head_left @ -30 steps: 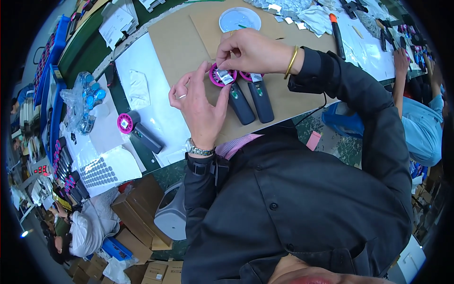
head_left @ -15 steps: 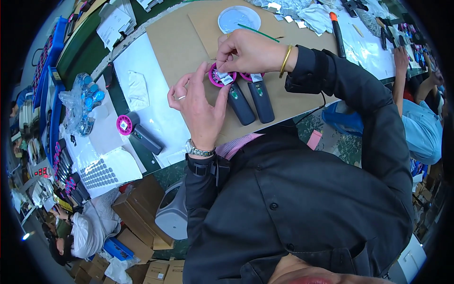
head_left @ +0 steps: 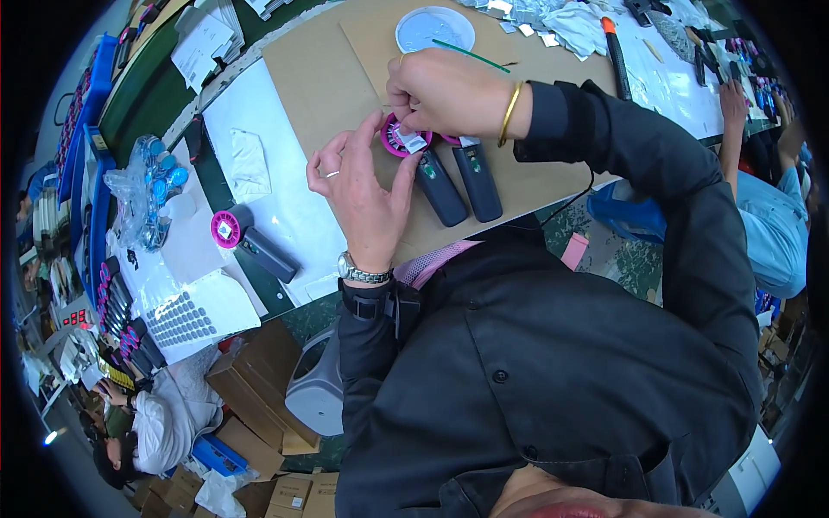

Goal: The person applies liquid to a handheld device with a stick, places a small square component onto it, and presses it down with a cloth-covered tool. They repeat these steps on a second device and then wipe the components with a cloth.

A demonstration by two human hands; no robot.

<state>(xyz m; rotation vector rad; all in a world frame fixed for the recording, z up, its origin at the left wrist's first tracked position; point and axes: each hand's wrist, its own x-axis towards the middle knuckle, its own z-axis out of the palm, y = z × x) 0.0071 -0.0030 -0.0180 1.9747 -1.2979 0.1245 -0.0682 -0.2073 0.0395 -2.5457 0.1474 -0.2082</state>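
Two handheld fans with dark handles and pink round heads lie side by side on the brown board. My left hand (head_left: pixel 367 186) holds the head of the left fan (head_left: pixel 441 190) between thumb and forefinger, its other fingers raised. A small white square piece (head_left: pixel 409 140) sits over the middle of that head. Just above it, my right hand (head_left: pixel 445 86) has its fingers curled in a pinch, and whatever is between the fingertips is hidden. The right fan (head_left: pixel 477 184) has its head partly covered by my right hand. A third fan (head_left: pixel 268 253) lies apart at the left.
Beyond my right hand are a white round dish (head_left: pixel 435 31) and a thin green stick (head_left: pixel 471 55). An orange-tipped dark tool (head_left: pixel 617 60) lies at the right. At left are a bag of blue round parts (head_left: pixel 155 186) and a sheet of grey ovals (head_left: pixel 181 318). Co-workers sit at both sides.
My right hand has shifted slightly left and away from me, its fingertips off the white piece. My left hand stays at the fan head.
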